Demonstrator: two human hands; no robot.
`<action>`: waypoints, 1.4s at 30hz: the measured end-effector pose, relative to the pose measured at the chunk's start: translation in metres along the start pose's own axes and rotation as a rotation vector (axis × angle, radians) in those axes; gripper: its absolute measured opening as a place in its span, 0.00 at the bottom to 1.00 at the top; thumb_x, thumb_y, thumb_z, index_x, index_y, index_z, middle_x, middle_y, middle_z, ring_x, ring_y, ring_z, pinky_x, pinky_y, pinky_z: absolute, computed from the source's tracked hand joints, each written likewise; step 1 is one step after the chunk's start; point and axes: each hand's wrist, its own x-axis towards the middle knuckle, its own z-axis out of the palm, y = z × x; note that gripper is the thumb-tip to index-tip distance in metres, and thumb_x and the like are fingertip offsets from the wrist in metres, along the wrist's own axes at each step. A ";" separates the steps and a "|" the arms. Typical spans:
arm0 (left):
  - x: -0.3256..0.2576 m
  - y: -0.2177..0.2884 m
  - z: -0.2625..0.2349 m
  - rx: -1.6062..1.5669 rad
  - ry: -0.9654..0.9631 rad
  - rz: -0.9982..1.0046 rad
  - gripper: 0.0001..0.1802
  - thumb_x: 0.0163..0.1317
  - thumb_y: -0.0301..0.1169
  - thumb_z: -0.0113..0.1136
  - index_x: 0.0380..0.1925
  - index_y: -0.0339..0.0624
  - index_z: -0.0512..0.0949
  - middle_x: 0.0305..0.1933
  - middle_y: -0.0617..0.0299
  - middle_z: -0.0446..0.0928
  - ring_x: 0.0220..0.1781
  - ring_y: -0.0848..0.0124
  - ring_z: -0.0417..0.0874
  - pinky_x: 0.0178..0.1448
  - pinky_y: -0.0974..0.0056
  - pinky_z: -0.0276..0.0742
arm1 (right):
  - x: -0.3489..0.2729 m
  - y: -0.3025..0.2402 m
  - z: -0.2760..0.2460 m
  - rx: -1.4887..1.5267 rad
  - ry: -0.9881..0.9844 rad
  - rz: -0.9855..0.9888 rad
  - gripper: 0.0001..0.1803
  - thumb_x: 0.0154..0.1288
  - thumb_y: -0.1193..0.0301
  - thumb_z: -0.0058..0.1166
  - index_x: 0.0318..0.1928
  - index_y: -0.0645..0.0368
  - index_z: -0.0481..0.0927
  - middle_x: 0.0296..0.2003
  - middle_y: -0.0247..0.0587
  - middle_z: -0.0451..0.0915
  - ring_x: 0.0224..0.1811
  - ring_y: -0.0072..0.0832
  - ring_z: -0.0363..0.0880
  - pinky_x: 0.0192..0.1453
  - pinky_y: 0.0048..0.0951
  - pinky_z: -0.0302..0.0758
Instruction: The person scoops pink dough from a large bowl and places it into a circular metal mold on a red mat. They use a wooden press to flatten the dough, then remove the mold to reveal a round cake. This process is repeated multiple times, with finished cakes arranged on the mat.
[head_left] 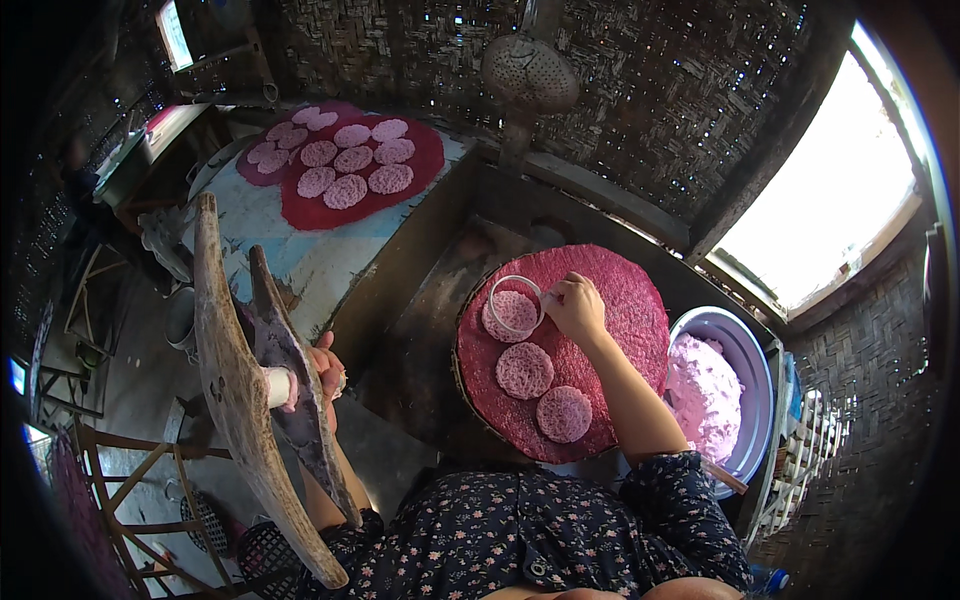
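My right hand [577, 307] pinches the edge of a thin white ring [493, 303]. The ring sits over or just above the farthest of three pink lacy discs [514, 318] on a round red tray [625, 350]. Two more discs, a middle one [525, 371] and a nearer one [564, 414], lie in a line toward me. On the left, my left hand [326, 365] is wrapped against the far side of a two-piece wooden press [232, 365]. A white cylinder [278, 387] with pink dough at its end sits between the press's wooden pieces, which partly hide that hand.
A blue-grey basin [757, 385] of pink dough [703, 390] stands right of the tray. Red mats [425, 150] bearing several pink discs lie on a ledge [375, 235] at the back left. A perforated ladle [530, 72] hangs on the woven wall. A wooden stool [120, 500] stands lower left.
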 end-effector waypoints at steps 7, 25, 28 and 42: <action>-0.004 -0.004 -0.009 -0.050 -0.005 -0.020 0.14 0.53 0.30 0.66 0.34 0.48 0.69 0.32 0.69 0.65 0.34 0.72 0.71 0.69 0.51 0.56 | 0.006 0.004 0.004 0.025 0.020 -0.016 0.10 0.48 0.65 0.54 0.26 0.56 0.84 0.33 0.41 0.78 0.42 0.40 0.76 0.45 0.39 0.75; -0.003 0.020 0.006 0.022 -0.017 0.023 0.15 0.54 0.34 0.64 0.33 0.50 0.65 0.28 0.70 0.61 0.35 0.74 0.69 0.70 0.49 0.49 | -0.073 0.054 -0.108 -0.175 -0.051 0.105 0.07 0.46 0.66 0.56 0.23 0.55 0.82 0.28 0.37 0.76 0.38 0.35 0.77 0.42 0.36 0.75; -0.002 0.021 0.015 0.001 -0.019 -0.006 0.16 0.53 0.35 0.64 0.33 0.50 0.64 0.28 0.71 0.61 0.36 0.75 0.68 0.71 0.49 0.48 | -0.101 0.068 -0.119 -0.275 -0.084 0.110 0.07 0.46 0.66 0.55 0.23 0.55 0.82 0.29 0.37 0.76 0.39 0.35 0.76 0.42 0.37 0.75; -0.005 0.029 0.035 -0.041 -0.047 0.007 0.16 0.51 0.33 0.68 0.32 0.47 0.67 0.28 0.66 0.65 0.33 0.70 0.72 0.68 0.49 0.56 | -0.127 0.078 -0.110 -0.225 -0.058 0.241 0.11 0.53 0.60 0.58 0.25 0.54 0.84 0.33 0.36 0.77 0.42 0.35 0.76 0.46 0.36 0.74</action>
